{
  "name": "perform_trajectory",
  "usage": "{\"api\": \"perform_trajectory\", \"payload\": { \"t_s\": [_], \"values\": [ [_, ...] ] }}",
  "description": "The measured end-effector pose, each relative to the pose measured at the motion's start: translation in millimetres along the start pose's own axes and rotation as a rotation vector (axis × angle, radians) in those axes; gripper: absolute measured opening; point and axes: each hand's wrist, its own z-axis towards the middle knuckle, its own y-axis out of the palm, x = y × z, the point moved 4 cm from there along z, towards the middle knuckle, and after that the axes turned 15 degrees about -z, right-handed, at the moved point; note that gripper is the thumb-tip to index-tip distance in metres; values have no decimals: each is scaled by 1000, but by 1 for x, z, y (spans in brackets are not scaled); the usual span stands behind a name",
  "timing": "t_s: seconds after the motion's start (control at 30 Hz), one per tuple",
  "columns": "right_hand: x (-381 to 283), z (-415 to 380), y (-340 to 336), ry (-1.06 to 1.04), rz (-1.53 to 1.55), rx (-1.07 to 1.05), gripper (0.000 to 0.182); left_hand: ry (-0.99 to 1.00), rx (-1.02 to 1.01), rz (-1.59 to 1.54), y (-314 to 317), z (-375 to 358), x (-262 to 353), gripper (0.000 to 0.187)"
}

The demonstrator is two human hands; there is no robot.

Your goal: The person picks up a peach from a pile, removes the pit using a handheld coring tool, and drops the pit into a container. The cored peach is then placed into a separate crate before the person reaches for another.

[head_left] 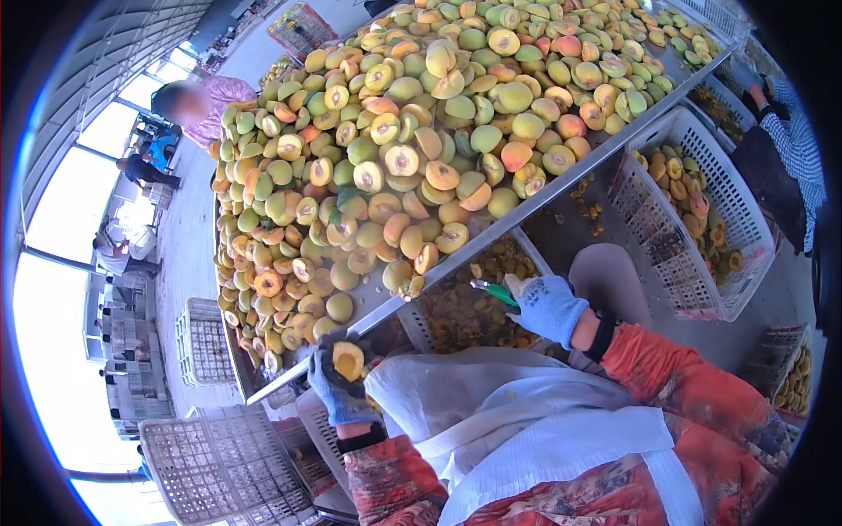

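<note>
My left hand, in a blue glove with dark fingers, is closed around an apricot half at the near edge of the table. The half's hollow faces up and no stone shows in it. My right hand, in a blue knit glove, grips a small green-handled tool with a short metal tip pointing left. Below that tool, a crate under the table edge holds fruit pieces. A large heap of whole and halved apricots covers the metal table, and stones still sit in many of the halves.
A white crate with apricot halves stands at the right, near a co-worker's checkered sleeve. Another person in pink is across the table. Stacked crates stand at lower left. A white apron covers my lap.
</note>
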Motion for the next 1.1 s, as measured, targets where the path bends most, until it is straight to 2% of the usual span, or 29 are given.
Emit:
{"api": "perform_trajectory", "payload": {
  "t_s": [0.03, 0.07, 0.13, 0.23, 0.3, 0.33, 0.37, 0.47, 0.57, 0.63, 0.67, 0.7, 0.77, 0.8, 0.87, 0.9, 0.93, 0.97, 1.0, 1.07, 1.1],
  "values": [
    [1, -1, -7, 32, 83, -5, 46, 118, -64, 308, -44, 11, -3, 28],
    [-3, -3, -7, 67, 172, -24, 45, 115, -57, 319, -67, 20, -3, 28],
    [-13, 1, -1, 29, 240, -13, 45, 170, 122, 495, -103, 28, 0, 28],
    [-26, 8, -2, 5, 303, -32, 46, 120, 137, 575, -84, 75, -12, 34],
    [-28, 10, 1, -36, 403, -42, 45, 109, 54, 1359, -37, 101, -14, 46],
    [-27, 12, -1, -41, 394, -21, 45, -57, 102, 1606, -14, 110, -18, 60],
    [-26, 11, -3, -32, 399, -32, 44, -145, 44, 1748, -8, 122, -28, 66],
    [-23, 6, -7, -2, 411, -32, 40, -95, 10, 1892, -4, 141, -53, 67],
    [-22, 3, -2, -1, 420, -97, 37, -122, 52, 1833, -11, 140, -53, 68],
    [-26, 2, 1, -26, 440, -109, 36, -1, 54, 1524, -27, 137, -48, 70],
    [-27, 2, 2, -29, 441, -116, 36, 12, 71, 1014, -46, 136, -49, 68],
    [-28, 3, 1, 0, 446, -93, 39, 106, -42, 267, -27, 120, -32, 63],
    [-32, 3, 0, 36, 450, -97, 42, -126, -163, -535, 4, 76, -1, 59],
    [-36, 9, -4, -6, 461, -58, 43, -139, -157, -540, 19, 60, 6, 59],
    [-44, 15, -16, -36, 468, -16, 44, 245, -330, 283, 53, 31, 20, 56],
    [-50, 17, -26, -79, 428, 83, 44, 242, -341, 279, 61, 23, 18, 56],
    [-56, 18, -36, -122, 386, 181, 45, -22, -354, -178, 67, 16, 8, 55],
    [-59, 19, -44, -112, 381, 180, 45, -292, -346, -632, 75, 7, -2, 55],
    [-63, 18, -56, -121, 305, 237, 46, -287, -242, -563, 75, 1, -13, 52],
    [-66, 15, -69, -157, 161, 420, 47, -319, -266, -561, 85, -13, -21, 51],
    [-66, 13, -68, -151, 158, 419, 47, -342, -284, -553, 89, -18, -23, 49]
  ]
}}
